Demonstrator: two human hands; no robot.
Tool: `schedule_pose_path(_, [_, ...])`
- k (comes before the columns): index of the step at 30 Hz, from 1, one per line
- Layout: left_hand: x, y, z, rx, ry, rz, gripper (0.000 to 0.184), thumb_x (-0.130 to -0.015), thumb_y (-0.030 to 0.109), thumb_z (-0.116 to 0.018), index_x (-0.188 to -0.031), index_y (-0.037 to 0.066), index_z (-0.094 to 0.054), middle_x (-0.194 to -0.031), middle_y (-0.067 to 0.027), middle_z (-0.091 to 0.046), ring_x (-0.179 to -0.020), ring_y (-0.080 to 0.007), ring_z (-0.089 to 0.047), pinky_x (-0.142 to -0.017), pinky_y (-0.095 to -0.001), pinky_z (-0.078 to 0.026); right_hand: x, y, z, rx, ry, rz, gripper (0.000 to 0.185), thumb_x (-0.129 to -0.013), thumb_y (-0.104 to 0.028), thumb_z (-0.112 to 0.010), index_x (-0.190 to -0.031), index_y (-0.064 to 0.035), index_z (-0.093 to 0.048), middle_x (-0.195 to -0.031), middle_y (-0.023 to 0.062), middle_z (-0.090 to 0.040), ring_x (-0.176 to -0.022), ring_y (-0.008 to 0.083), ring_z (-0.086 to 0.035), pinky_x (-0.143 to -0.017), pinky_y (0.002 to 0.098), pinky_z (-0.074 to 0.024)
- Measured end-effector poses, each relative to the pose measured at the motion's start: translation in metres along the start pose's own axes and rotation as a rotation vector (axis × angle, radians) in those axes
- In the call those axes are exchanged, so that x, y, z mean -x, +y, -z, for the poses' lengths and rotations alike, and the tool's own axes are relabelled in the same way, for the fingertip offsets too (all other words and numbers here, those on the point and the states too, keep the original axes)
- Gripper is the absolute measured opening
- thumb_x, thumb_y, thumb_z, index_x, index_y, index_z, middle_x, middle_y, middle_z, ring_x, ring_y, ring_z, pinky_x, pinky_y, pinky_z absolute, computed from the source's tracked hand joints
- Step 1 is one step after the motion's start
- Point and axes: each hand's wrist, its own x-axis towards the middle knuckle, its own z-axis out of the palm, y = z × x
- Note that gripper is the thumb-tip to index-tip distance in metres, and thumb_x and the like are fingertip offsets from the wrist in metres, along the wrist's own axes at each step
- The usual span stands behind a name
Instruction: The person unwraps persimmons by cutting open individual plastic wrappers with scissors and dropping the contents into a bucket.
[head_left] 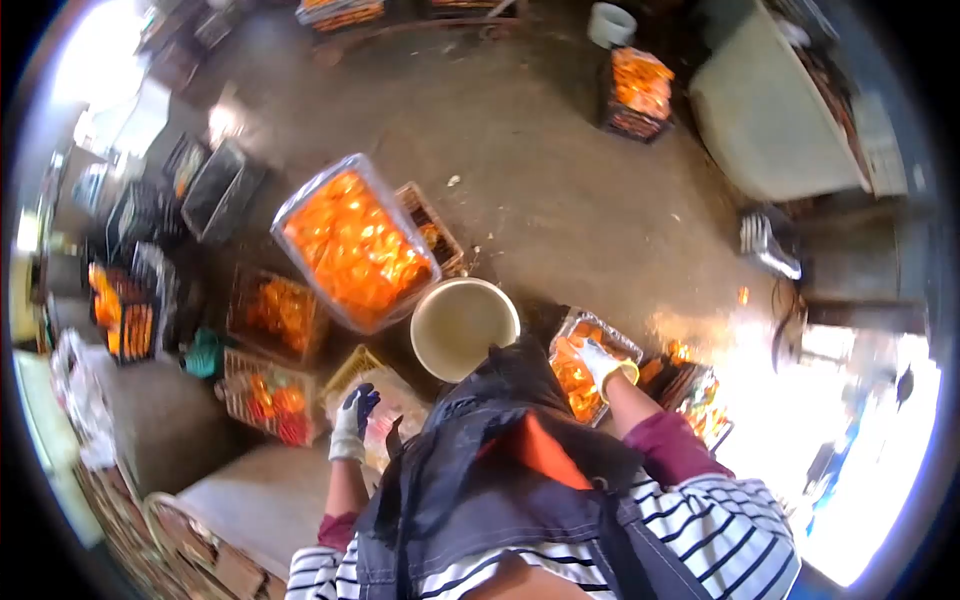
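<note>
My left hand [353,422], in a white glove with dark fingers, is open with nothing visible in it. It hangs beside a yellow crate [358,368] lined with clear plastic holding pale pink contents. My right hand [600,364], in a white glove with a yellow cuff, reaches over a plastic-lined crate of shiny orange pieces [573,385]. Its fingertips are blurred against the pieces, so any grip is unclear. Between my hands, in front of my dark apron [490,420], stands a round cream bucket [465,328]. Just beyond it a large lined crate [283,222] is heaped with orange pieces.
Crates with orange and red contents [272,310] stand on the left, near a grey padded surface [250,500]. A dark crate of orange pieces [638,95] and a white bucket [611,25] are at the far right. A large pale tub [770,110] stands at the right edge.
</note>
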Motion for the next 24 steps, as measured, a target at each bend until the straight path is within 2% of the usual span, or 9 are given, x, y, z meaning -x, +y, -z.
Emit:
schedule_pose_path(4, [0.028, 0.042, -0.059, -0.566, -0.24, -0.312, 0.041, -0.097, 0.021, -0.05, -0.128, -0.006, -0.048, -0.126, -0.0165, -0.055, -0.113, -0.0261, -0.057, -0.1, -0.036, -0.045, -0.06, 0.053, 0.026, 0.105, -0.014, 0.123, 0.033, -0.095, -0.028, -0.045, -0.112, -0.0036, -0.059, -0.113, 0.0073, -0.065, -0.106, 0.0243, -0.059, -0.087, 0.0339, -0.0424])
schedule_pose_path(8, [0.029, 0.024, -0.03, -0.863, -0.291, -0.127, 0.044, -0.099, 0.025, -0.046, -0.13, -0.006, -0.045, -0.125, -0.0162, -0.055, -0.113, -0.0264, -0.056, -0.101, -0.0364, -0.043, -0.082, 0.058, 0.033, 0.416, -0.061, 0.02, 0.043, -0.093, -0.042, -0.048, -0.117, -0.0082, -0.06, -0.115, 0.0081, -0.064, -0.11, 0.0196, -0.058, -0.09, 0.0301, -0.041])
schedule_pose_path(10, [-0.003, -0.034, 0.063, -0.363, -0.266, 0.244, 0.042, -0.099, 0.025, -0.045, -0.13, -0.002, -0.046, -0.124, -0.0166, -0.055, -0.111, -0.0268, -0.057, -0.1, -0.0365, -0.044, -0.174, 0.14, 0.029, -0.262, -0.259, 0.264, 0.036, -0.091, -0.041, -0.051, -0.094, -0.0068, -0.064, -0.091, 0.006, -0.066, -0.087, 0.0176, -0.06, -0.073, 0.0315, -0.0435])
schedule_pose_path(12, [0.008, -0.013, 0.042, -0.882, -0.249, 0.141, 0.042, -0.099, 0.026, -0.046, -0.13, -0.002, -0.047, -0.122, -0.0163, -0.056, -0.109, -0.0266, -0.057, -0.099, -0.0364, -0.044, -0.15, 0.125, 0.023, -0.227, -0.214, 0.327, 0.038, -0.089, -0.041, -0.054, -0.088, -0.0051, -0.066, -0.081, 0.0068, -0.068, -0.073, 0.0206, -0.062, -0.067, 0.033, -0.0459])
schedule_pose_path(13, [0.007, -0.005, 0.04, -0.97, -0.259, 0.139, 0.041, -0.098, 0.026, -0.046, -0.129, -0.002, -0.048, -0.121, -0.0162, -0.056, -0.109, -0.0265, -0.058, -0.099, -0.0364, -0.044, -0.111, 0.088, 0.017, -0.041, -0.073, 0.146, 0.036, -0.088, -0.04, -0.054, -0.089, -0.0056, -0.066, -0.082, 0.0064, -0.068, -0.074, 0.0208, -0.062, -0.068, 0.0332, -0.0456])
schedule_pose_path(16, [-0.022, 0.025, 0.029, -1.12, -0.333, 0.117, 0.041, -0.098, 0.026, -0.047, -0.128, -0.001, -0.049, -0.119, -0.0158, -0.058, -0.107, -0.0262, -0.058, -0.098, -0.0362, -0.045, -0.088, 0.103, 0.005, 0.181, 0.115, 0.328, 0.032, -0.089, -0.034, -0.049, -0.094, -0.007, -0.065, -0.082, 0.0051, -0.067, -0.076, 0.0204, -0.062, -0.071, 0.0316, -0.0427])
schedule_pose_path(21, [-0.115, 0.095, -0.006, -1.256, -0.533, 0.01, 0.039, -0.098, 0.026, -0.048, -0.127, 0.0, -0.051, -0.115, -0.0151, -0.06, -0.104, -0.0256, -0.06, -0.096, -0.0359, -0.045, -0.028, 0.125, -0.005, 0.27, 0.041, 0.017, 0.033, -0.092, -0.03, -0.037, -0.098, -0.0129, -0.064, -0.095, 0.0079, -0.063, -0.091, 0.0163, -0.057, -0.075, 0.0286, -0.0395])
schedule_pose_path(23, [-0.156, 0.129, -0.028, -1.402, -0.68, -0.144, 0.039, -0.097, 0.027, -0.048, -0.126, 0.001, -0.052, -0.114, -0.0149, -0.061, -0.103, -0.0254, -0.06, -0.095, -0.0358, -0.046, 0.022, 0.123, -0.027, 0.091, 0.326, -0.097, 0.049, -0.088, -0.052, -0.05, -0.102, -0.0066, -0.065, -0.097, 0.0098, -0.068, -0.092, 0.0299, -0.064, -0.073, 0.038, -0.0478])
schedule_pose_path(24, [-0.174, 0.142, -0.041, -1.465, -0.747, -0.236, 0.039, -0.097, 0.027, -0.049, -0.126, 0.001, -0.053, -0.113, -0.0147, -0.061, -0.102, -0.0253, -0.061, -0.095, -0.0358, -0.046, -0.002, 0.173, -0.044, 0.346, 0.418, 0.061, 0.05, -0.089, -0.052, -0.049, -0.1, -0.0064, -0.065, -0.092, 0.0093, -0.068, -0.086, 0.0265, -0.063, -0.071, 0.036, -0.0477])
